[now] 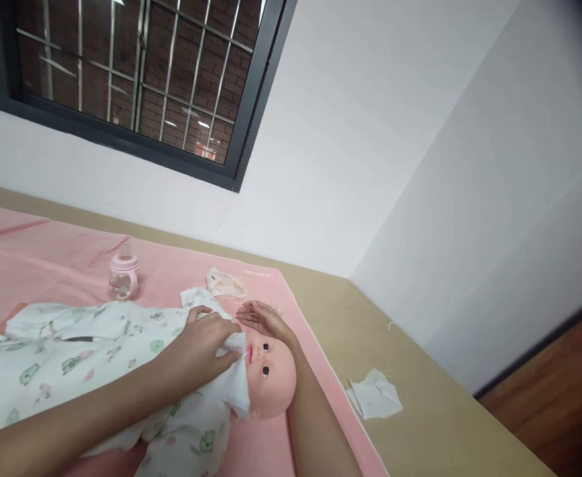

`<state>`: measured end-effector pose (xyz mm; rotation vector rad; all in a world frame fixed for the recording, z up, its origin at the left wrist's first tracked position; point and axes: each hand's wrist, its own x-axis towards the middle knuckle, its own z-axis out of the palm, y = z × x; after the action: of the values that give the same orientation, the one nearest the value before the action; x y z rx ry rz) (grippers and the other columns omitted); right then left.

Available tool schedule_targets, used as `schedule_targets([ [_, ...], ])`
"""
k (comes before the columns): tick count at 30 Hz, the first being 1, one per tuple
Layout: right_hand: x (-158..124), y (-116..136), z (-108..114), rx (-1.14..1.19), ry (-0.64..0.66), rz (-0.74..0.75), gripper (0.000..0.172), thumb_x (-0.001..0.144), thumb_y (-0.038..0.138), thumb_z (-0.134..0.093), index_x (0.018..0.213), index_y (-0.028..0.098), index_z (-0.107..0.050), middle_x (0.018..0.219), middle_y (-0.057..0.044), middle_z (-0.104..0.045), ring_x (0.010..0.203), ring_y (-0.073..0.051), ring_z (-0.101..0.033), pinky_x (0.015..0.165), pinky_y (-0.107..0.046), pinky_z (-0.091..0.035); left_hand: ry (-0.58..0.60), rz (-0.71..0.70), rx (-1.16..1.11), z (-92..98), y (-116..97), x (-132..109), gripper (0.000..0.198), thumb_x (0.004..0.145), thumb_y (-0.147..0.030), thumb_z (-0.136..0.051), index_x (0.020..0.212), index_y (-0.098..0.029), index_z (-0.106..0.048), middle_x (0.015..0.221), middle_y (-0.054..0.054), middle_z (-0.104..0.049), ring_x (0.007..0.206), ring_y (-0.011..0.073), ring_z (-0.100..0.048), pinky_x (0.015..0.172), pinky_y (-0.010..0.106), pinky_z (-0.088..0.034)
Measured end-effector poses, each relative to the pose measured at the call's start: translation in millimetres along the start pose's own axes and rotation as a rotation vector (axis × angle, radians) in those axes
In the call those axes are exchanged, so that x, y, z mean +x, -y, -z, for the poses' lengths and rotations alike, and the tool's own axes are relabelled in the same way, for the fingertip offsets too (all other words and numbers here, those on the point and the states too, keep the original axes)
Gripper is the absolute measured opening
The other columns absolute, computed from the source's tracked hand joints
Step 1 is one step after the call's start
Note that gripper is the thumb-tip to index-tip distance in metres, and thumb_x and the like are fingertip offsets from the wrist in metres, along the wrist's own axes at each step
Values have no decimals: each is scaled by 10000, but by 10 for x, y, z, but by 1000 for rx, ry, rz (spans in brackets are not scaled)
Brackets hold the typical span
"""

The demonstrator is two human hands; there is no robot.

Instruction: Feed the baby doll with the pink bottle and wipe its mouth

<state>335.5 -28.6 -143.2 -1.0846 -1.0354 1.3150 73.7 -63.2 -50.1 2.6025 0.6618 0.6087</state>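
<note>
While one doll (136, 334) lies on its back on a single pink mat (47, 248), two bare hands work at its head end. The left hand (211, 343) reaches across the chest and pinches one white cloth (236, 383) between thumb and fingers, just below the mouth; the cloth hangs down over the neck. The right hand (265, 320) is open, its fingers loosely extended beside the face on the far side, its forearm passing by the crown. Two dark eyes show on the doll, which wears one white printed outfit (105, 326), both sleeves visible. Beyond the body, on the mat, stand one pink-topped bottle (124, 273) and, nearer the right hand, one small packet (225, 283). One crumpled tissue (375, 395) lies off the mat on the bare wooden tabletop (338, 308), under one barred window (136, 73).
</note>
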Motion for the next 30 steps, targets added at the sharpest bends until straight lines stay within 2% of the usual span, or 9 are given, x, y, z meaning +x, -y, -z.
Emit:
schedule_targets([
  [8,12,-4,17,19,36,-1,400,710,480,-757,943,173,-652,971,-77,-702,924,-203,-675,998,-417,-441,-26,-22,-13,-21,42,29,147,845,-221,-447,787,-192,-578,811,26,-664,866,235,-565,949,463,-276],
  [16,-38,66,-65,-14,1,-12,375,707,472,-753,923,184,-645,955,-69,-702,976,-220,-663,980,-407,-448,9,-33,-31,-5,47,54,191,842,-150,-416,748,-192,-577,821,14,-649,867,218,-550,928,441,-284],
  [20,-50,82,-91,-20,-7,-11,384,690,474,-767,912,184,-648,940,-70,-705,980,-222,-660,970,-403,-450,-12,-40,-37,-12,53,48,218,853,-166,-413,765,-199,-610,830,23,-665,859,219,-549,919,441,-290],
  [25,-15,54,-59,-1,4,-18,398,662,479,-788,887,182,-649,939,-72,-708,972,-222,-659,970,-403,-449,-21,-48,-26,-34,77,49,230,861,-193,-411,819,-204,-637,856,37,-678,869,225,-551,907,439,-307],
  [30,18,13,-16,7,17,-12,366,686,456,-780,890,182,-649,941,-65,-703,951,-217,-661,964,-405,-455,-29,-40,-19,-27,71,54,224,870,-189,-400,793,-201,-610,838,30,-660,866,225,-551,914,440,-304],
])
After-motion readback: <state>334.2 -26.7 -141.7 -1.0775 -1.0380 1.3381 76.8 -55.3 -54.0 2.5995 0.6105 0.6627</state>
